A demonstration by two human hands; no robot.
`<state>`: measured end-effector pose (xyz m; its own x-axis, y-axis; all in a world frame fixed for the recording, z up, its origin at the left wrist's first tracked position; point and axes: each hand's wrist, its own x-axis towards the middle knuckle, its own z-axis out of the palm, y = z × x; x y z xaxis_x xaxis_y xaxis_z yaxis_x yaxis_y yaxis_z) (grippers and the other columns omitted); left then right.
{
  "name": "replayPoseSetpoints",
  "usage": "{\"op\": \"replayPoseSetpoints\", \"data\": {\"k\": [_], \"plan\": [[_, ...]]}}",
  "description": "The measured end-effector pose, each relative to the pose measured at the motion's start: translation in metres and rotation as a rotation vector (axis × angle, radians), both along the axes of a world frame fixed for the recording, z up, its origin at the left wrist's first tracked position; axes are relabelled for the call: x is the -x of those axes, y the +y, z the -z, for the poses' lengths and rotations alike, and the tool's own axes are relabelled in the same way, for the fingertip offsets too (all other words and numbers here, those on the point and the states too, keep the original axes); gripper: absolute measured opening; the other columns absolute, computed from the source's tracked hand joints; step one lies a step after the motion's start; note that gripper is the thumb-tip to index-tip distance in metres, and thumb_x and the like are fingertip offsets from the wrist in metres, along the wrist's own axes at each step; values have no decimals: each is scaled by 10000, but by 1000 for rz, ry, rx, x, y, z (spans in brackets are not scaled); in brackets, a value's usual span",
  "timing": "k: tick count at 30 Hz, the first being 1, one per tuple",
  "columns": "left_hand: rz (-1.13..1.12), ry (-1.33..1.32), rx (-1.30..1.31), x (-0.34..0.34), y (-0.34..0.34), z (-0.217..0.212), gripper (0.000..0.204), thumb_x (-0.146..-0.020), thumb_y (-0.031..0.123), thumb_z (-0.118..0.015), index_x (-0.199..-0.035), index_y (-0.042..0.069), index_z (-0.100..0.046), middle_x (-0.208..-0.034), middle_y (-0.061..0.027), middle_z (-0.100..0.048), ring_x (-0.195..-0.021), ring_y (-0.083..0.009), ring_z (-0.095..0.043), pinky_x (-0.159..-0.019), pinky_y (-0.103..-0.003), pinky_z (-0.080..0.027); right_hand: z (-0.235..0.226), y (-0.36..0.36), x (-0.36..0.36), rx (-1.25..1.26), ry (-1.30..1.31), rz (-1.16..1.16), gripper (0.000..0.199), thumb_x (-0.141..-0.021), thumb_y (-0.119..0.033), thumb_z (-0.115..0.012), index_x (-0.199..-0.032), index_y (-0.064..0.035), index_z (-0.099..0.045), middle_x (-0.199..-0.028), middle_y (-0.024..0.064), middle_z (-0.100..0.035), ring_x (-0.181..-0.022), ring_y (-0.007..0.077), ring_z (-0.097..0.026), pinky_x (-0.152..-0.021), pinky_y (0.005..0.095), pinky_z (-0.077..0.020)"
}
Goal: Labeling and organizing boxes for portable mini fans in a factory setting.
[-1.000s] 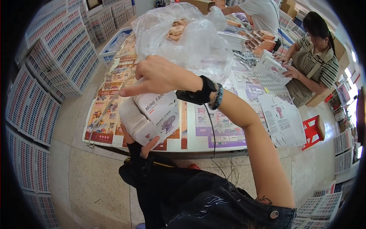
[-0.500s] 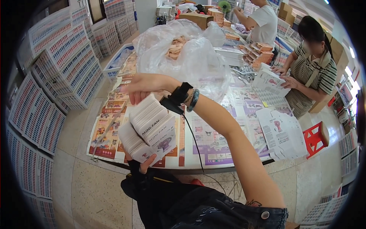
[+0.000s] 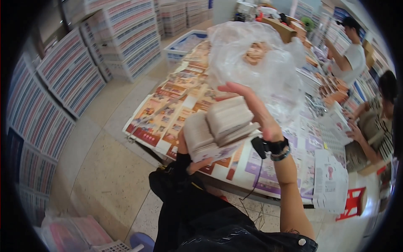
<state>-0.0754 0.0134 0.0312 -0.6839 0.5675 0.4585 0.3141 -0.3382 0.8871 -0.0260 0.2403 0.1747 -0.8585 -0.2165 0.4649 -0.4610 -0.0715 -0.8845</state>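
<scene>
A thick, two-part stack of flat white folded cartons is held up over the near edge of the table. My left hand grips it from below and the left side, the thumb along its near face. My right hand curves around the stack's far right side with its fingers stretched out above the top. Whether its palm touches the cartons I cannot tell. A black strap with a small dark device and a bracelet circle my right wrist, and a cable hangs from the device.
Printed sheets cover the table. A large clear plastic bag lies beyond the stack. Flat white cartons rest at the right, near a red stool. Two co-workers stand on the right. Stacked crates line the left.
The view has swung to the left. My right hand has gone from the stack's far left, fingers hanging down, to its right side, fingers raised. My left hand still grips the stack.
</scene>
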Motion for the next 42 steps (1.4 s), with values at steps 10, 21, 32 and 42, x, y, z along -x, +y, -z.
{"op": "replayPoseSetpoints", "data": {"k": [10,21,32,42], "plan": [[8,92,-67,3,1,16,1110,-700,63,-819,-1472,147,-25,-1463,-168,-317,-1333,-283,-405,-1066,-478,-397,9,-5,3,-257,-42,300,909,-612,-568,-810,-1239,33,-541,-1107,191,-662,-1050,226,-642,-912,322,-491],[3,80,-159,2,4,13,1204,-651,150,-880,-1504,111,-31,-1481,-178,-296,-1345,-286,-380,-1078,-466,-373,19,-12,6,-12,-117,391,556,-741,-466,-718,-969,31,-617,-934,169,-696,-833,202,-683,-758,293,-536],[-70,148,-117,3,3,15,1147,-666,96,-814,-1491,89,-18,-1453,-175,-319,-1335,-288,-394,-1065,-455,-377,-2,0,18,4,-265,234,296,-839,-271,-661,-895,19,-667,-848,76,-690,-736,108,-647,-663,220,-497],[-47,100,-168,-2,9,12,1126,-651,39,-812,-1481,92,-52,-1383,-163,-389,-1277,-277,-449,-1020,-438,-421,2,26,38,58,-379,170,347,-928,-335,-632,-1018,-7,-699,-852,67,-698,-687,99,-645,-610,233,-508]]}}
